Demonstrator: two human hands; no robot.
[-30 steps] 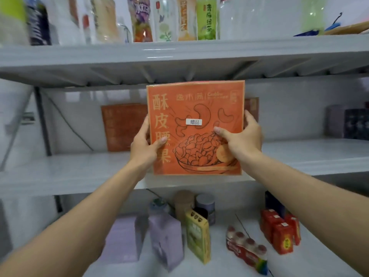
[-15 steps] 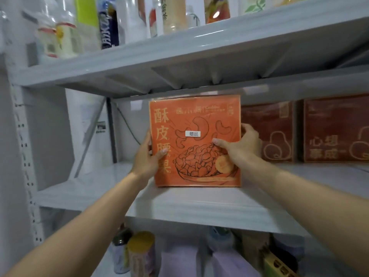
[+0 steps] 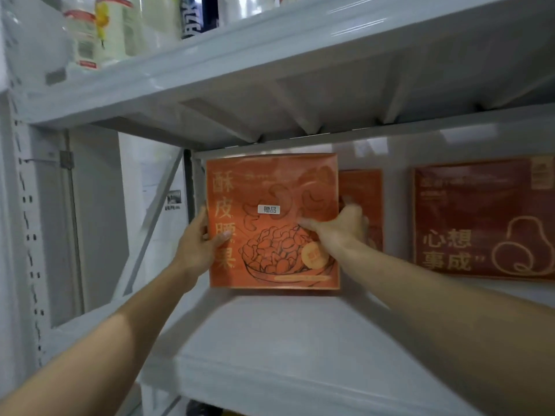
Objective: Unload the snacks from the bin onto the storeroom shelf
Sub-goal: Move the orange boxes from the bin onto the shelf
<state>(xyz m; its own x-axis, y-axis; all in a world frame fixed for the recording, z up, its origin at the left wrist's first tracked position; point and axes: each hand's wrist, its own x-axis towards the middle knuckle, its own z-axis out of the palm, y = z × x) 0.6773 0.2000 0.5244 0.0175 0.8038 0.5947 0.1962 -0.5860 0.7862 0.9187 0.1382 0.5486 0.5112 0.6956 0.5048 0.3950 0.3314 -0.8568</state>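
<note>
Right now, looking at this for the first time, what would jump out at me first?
A bright orange snack box printed with cashews stands out at the centre, held upright over the middle shelf by the left hand and right hand gripping its sides. To its right, a dark red box with gold lettering stands at the shelf's back. Bottles line the shelf above, upper left.

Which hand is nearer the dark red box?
Right. Right hand grips the orange box on the side facing the dark red box; left hand grips its far side.
</note>
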